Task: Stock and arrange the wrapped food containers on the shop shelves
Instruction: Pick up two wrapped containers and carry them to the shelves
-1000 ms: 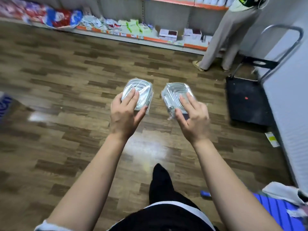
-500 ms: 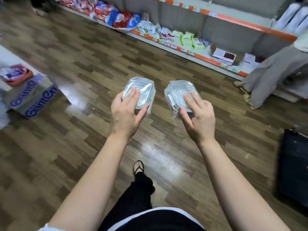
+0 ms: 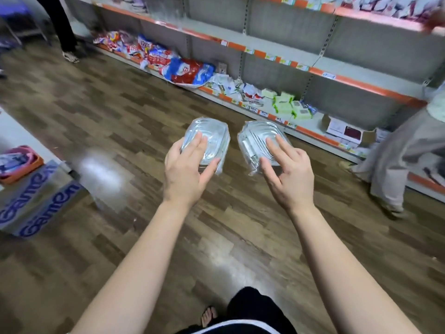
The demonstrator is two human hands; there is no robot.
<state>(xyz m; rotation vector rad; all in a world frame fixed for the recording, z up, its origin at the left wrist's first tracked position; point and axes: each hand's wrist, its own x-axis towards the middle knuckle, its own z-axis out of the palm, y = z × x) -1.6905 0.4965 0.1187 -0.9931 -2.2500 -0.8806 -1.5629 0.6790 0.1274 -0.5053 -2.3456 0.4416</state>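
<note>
I see a wood-plank floor. At its left edge sits a cardboard box with blue lettering, an orange tray just beyond it. Along the far edge lie red-and-blue snack bags, with green packets to their right. A person in pale trousers stands at the right.

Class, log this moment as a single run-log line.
phase: carry | left hand: holds left wrapped container | right hand: holds right wrapped container | shelves: ahead, partly stocked | placed: none yet
</note>
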